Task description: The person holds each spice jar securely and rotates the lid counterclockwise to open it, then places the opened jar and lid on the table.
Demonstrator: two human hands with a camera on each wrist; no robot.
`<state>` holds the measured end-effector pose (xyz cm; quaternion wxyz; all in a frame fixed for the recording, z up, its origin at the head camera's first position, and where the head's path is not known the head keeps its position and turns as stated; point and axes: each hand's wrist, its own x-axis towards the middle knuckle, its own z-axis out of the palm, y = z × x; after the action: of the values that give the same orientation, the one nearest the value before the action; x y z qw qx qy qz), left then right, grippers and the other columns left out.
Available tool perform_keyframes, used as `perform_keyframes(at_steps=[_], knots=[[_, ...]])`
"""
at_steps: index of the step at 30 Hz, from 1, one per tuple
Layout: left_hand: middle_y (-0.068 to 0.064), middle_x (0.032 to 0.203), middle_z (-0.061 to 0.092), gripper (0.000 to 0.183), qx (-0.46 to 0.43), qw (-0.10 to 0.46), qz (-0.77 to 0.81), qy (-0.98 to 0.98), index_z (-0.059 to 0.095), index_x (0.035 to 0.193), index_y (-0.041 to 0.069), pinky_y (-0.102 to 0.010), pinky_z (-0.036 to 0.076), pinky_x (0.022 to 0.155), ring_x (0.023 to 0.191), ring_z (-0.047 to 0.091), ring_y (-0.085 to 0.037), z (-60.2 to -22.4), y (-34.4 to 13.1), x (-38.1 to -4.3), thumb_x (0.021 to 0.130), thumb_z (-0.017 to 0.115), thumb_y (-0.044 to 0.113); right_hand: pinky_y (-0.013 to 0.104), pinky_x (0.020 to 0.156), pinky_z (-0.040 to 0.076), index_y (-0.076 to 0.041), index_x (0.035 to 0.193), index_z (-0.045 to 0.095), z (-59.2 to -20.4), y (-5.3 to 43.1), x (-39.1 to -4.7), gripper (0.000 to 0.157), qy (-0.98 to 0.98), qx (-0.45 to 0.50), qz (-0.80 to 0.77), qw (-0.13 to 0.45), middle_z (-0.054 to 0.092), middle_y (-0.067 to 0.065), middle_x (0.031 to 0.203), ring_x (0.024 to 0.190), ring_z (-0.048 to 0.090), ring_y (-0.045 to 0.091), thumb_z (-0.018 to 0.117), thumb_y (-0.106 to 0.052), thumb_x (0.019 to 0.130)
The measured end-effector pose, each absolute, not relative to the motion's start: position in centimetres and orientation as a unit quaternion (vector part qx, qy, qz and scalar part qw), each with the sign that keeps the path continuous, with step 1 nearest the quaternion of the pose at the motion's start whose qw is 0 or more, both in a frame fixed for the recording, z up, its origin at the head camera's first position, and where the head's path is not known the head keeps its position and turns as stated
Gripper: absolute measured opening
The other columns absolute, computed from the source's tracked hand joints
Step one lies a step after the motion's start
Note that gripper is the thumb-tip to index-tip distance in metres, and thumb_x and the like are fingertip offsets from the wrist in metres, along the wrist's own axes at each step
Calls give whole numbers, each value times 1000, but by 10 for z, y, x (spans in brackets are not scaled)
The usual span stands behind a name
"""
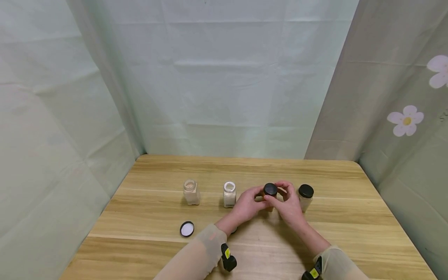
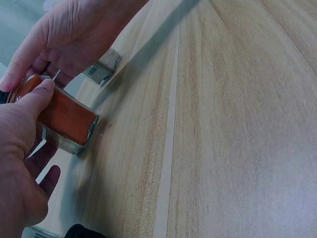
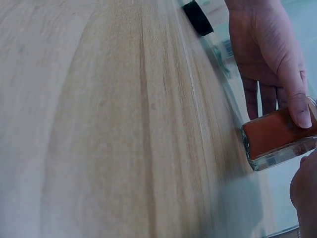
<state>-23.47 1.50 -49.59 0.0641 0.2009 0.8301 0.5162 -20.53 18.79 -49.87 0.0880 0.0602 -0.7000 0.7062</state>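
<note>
The left grip (image 1: 249, 203) and right grip (image 1: 290, 207) together held a black-lidded jar (image 1: 270, 189) at the wooden counter (image 1: 140, 229). A clear-rimmed jar (image 1: 191, 195) and a white-rimmed jar (image 1: 229, 197) stood leftward; a second black-lidded jar (image 1: 306, 191), rightward. An upturned lid (image 1: 187, 229) lay nearer the viewer.

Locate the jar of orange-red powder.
In the head view, the jar of orange-red powder is right of centre, held between the left hand and right hand, just left of the black-capped jar with pale contents.
</note>
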Motion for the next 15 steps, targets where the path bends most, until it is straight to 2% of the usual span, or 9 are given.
perform_keyframes(at_steps=[7, 12, 15], knots=[[17, 114, 67, 45, 203, 66, 514, 831, 68, 132, 32, -41, 46, 105, 122, 57, -10, -496, 15, -235, 90, 80, 42, 51, 116, 25, 5, 131, 45, -497, 187, -204, 55, -692, 58, 714, 86, 46, 15, 134, 131, 44, 34, 79, 2, 88], [20, 113, 66, 44, 199, 71, 515, 831, 68, 131, 34, -39, 45, 105, 122, 56, -7, -497, 15, -236, 89, 80, 41, 39, 112, 31, 4, 131, 47, -496, 186, -203, 52, -698, 56, 708, 89, 50, 12, 134, 128, 47, 30, 78, 0, 89], [18, 113, 67, 45, 201, 66, 517, 830, 69, 132, 31, -39, 45, 106, 122, 56, -8, -497, 15, -235, 89, 81, 40, 30, 107, 38, 4, 133, 49, -496, 186, -203, 51, -704, 61, 701, 93, 50, 13, 136, 128, 47, 30, 77, -1, 91]])
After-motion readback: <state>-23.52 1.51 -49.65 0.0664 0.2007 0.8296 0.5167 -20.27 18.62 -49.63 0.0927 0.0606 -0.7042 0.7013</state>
